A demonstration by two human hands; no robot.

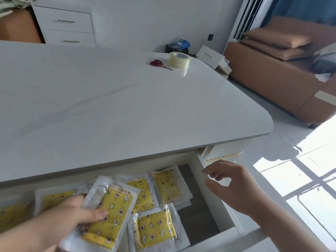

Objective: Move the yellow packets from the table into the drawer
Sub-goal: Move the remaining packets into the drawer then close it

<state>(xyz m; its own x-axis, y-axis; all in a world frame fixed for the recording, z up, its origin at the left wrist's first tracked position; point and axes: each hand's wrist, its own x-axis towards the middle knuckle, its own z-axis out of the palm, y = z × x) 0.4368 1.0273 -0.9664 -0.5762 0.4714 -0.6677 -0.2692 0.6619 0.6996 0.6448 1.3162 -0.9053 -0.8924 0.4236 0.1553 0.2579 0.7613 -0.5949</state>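
Note:
My left hand (80, 211) grips a yellow packet (112, 213) with a star and moon print in a clear wrapper, held over the open drawer (205, 193) under the white table (127, 110). Several more yellow packets (156, 228) lie inside the drawer, some overlapping. My right hand (231, 180) hovers over the drawer's right side wall with its fingers apart and nothing in it. No yellow packet lies on the visible tabletop.
Red-handled scissors (160, 64) and a roll of clear tape (179, 59) sit at the table's far right. A brown sofa (283, 73) stands to the right, a white drawer cabinet (67, 26) behind the table.

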